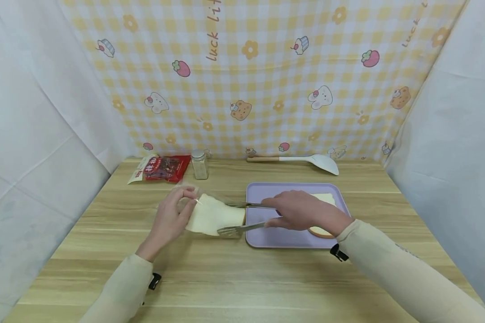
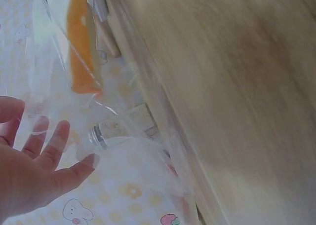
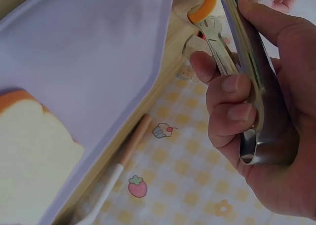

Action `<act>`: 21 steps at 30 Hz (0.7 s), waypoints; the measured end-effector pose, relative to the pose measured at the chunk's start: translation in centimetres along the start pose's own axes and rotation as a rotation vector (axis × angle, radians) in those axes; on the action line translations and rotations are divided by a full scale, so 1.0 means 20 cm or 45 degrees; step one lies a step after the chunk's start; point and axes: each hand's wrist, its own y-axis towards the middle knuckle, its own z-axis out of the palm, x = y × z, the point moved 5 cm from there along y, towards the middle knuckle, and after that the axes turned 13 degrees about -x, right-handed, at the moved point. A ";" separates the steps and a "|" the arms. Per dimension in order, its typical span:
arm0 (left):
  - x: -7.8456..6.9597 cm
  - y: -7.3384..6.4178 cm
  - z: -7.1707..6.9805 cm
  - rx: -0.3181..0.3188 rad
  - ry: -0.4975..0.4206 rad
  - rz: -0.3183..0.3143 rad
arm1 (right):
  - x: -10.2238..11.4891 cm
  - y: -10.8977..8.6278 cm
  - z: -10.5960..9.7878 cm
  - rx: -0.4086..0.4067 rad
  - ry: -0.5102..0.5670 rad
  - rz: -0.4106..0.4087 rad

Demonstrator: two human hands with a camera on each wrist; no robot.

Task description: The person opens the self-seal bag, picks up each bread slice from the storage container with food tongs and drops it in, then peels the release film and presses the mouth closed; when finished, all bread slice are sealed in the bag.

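Steel tongs [image 1: 250, 227] gripped by right hand [image 1: 297, 210], clear bag [image 2: 133, 158] held by left hand [image 1: 173, 215], white bread [image 1: 215, 216] — "luck" on checked cloth [image 1: 250, 85]

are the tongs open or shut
Open: in the head view, the tongs in the right hand have their two arms apart, with a clear gap between them.

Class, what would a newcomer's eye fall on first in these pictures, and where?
The yellow-checked cartoon cloth stands out, hanging behind the table. In front, the right hand holds metal tongs at a bread slice beside the left hand. Right of that slice sits a lilac tray with another slice.
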 end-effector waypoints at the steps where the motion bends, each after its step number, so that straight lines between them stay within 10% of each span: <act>1: 0.00 0.00 0.00 0.006 0.005 -0.009 | 0.00 0.00 0.00 0.001 -0.002 0.005; 21: 0.01 0.00 0.06 0.076 0.037 -0.066 | 0.07 -0.01 -0.02 -0.121 -0.120 -0.158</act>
